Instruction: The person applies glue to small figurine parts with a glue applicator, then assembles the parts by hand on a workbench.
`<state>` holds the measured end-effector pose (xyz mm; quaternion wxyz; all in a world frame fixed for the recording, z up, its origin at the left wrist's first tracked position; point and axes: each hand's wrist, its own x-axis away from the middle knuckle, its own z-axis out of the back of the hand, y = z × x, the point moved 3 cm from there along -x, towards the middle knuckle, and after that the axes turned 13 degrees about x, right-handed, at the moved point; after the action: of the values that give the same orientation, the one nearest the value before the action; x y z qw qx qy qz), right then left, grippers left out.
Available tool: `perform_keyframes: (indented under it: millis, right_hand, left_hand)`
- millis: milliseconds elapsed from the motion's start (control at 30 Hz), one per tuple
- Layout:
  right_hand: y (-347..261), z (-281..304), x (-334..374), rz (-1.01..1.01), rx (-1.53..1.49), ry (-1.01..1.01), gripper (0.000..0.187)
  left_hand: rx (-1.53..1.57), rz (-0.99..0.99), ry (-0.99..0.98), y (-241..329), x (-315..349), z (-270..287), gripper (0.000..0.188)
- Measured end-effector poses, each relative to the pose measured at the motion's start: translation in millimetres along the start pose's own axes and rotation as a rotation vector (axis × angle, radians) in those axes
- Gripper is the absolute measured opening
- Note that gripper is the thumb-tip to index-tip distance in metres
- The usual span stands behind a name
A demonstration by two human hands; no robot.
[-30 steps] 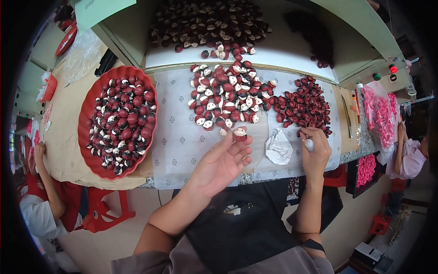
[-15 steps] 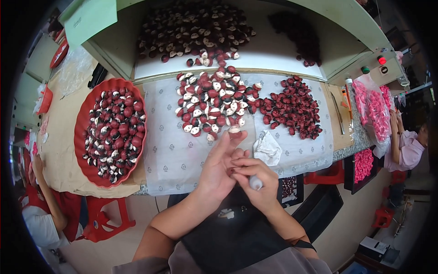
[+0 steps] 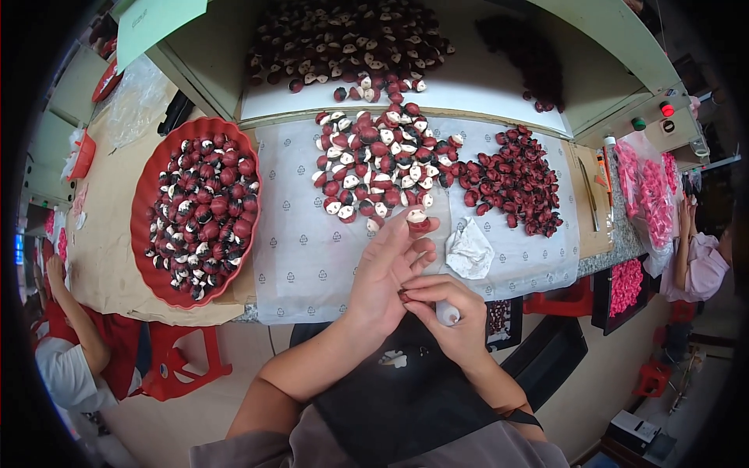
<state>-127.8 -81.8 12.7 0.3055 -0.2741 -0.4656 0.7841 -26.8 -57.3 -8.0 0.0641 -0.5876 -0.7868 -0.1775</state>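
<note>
In the middle, near the table's front edge, my left hand [image 3: 373,285] is turned palm up. Its thumb and forefinger pinch a small rounded red-and-white piece [image 3: 419,221]; the other fingers are loosely bent. Close against that palm, my right hand [image 3: 462,337] pinches a small dark red piece [image 3: 404,296] in its fingertips. A white rounded tool end [image 3: 448,313], perhaps a small bottle, sticks out of the same hand; most of it is hidden. Just beyond lie a pile of red, white and black rounded pieces [image 3: 378,164] and a pile of dark red cupped pieces [image 3: 515,179].
A red scalloped basin [image 3: 140,234] of similar pieces stands left. A crumpled white cloth [image 3: 470,249] lies right of my hands on the printed sheet [image 3: 292,265]. Behind, an open green cabinet [image 3: 616,86] holds more pieces. Co-workers sit at both sides.
The surroundings have shifted slightly right in the view. The left hand's red-and-white piece shows more fully, and its other fingers have spread a little. Both hands keep their holds.
</note>
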Motion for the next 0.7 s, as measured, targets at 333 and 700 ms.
perform_keyframes:
  millis: [333, 700]
  right_hand:
    - [-14.4, 37.3, -15.9, 0.139, -0.042, 0.267, 0.016]
    - [-8.4, 43.3, -34.6, 0.332, 0.177, 0.148, 0.021]
  left_hand:
    - [-0.030, 0.080, -0.095, -2.8, 7.4, -1.9, 0.030]
    - [-0.117, 0.165, -0.094, -13.3, 7.6, 0.2, 0.029]
